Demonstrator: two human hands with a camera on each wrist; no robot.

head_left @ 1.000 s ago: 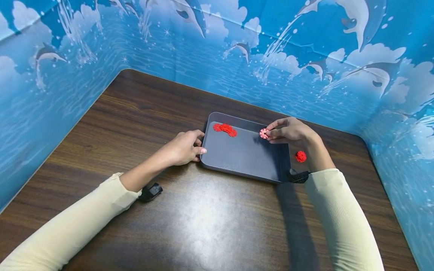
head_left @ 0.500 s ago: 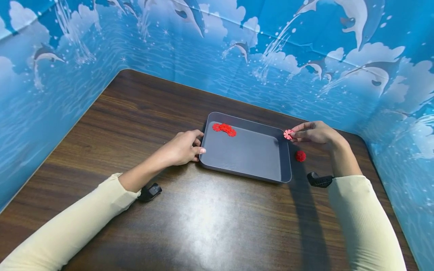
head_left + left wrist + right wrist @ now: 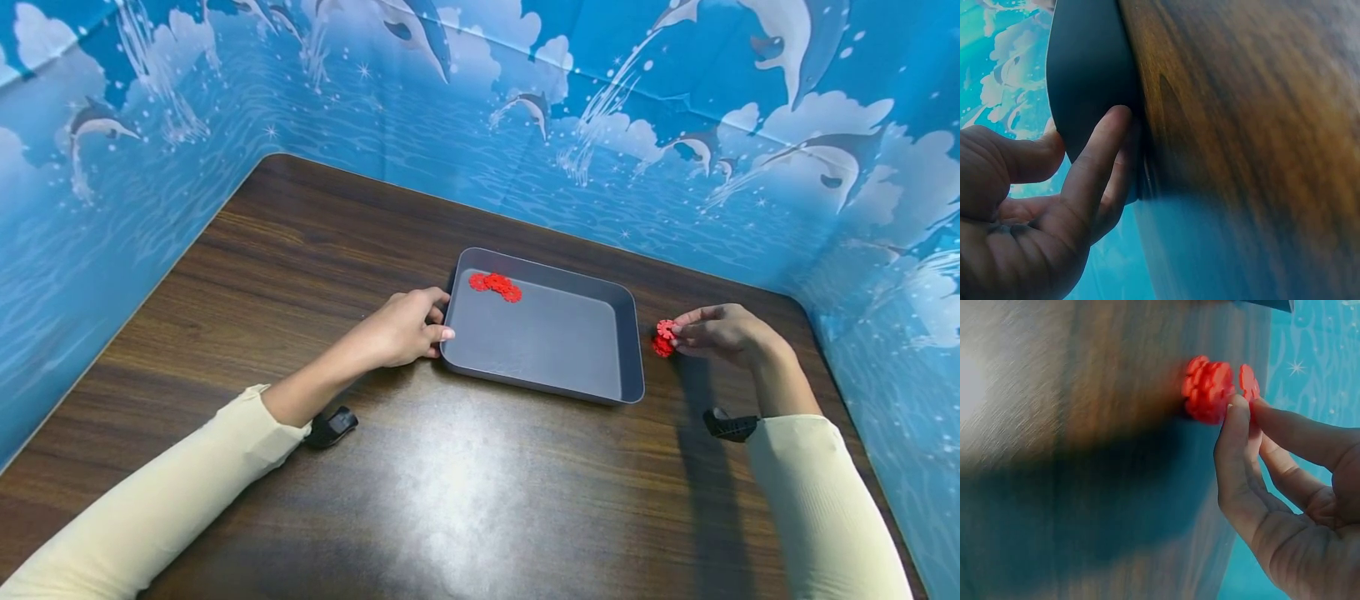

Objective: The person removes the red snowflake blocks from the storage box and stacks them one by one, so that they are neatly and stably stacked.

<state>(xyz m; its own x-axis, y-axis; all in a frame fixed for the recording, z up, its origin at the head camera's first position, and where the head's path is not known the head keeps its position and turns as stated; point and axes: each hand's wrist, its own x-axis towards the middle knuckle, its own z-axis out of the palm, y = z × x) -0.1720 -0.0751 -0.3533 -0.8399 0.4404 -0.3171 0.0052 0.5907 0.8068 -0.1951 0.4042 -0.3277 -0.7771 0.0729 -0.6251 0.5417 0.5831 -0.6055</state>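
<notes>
In the head view a grey rectangular tray (image 3: 540, 346) rests on the table. At its left end my left hand (image 3: 408, 327) grips the edge, the thumb at the rim and the fingers (image 3: 1097, 150) against the outer wall. To the right of the tray, my right hand (image 3: 727, 335) pinches a red notched disc (image 3: 665, 325) between thumb and fingertips. Just under that disc stands a small stack of similar red discs (image 3: 662, 347) on the table. The right wrist view shows a narrow gap between the held disc (image 3: 1247, 380) and the stack (image 3: 1205, 394).
Several red discs (image 3: 497, 284) lie overlapping in the tray's far left corner. Brown wood-grain tabletop (image 3: 315, 233) surrounds the tray. A blue dolphin-print cloth (image 3: 465, 142) stands up along the table's back and sides.
My right hand has carried the pinched disc out from over the tray, rightward and then down to the stack. My left hand and the tray have stayed in place.
</notes>
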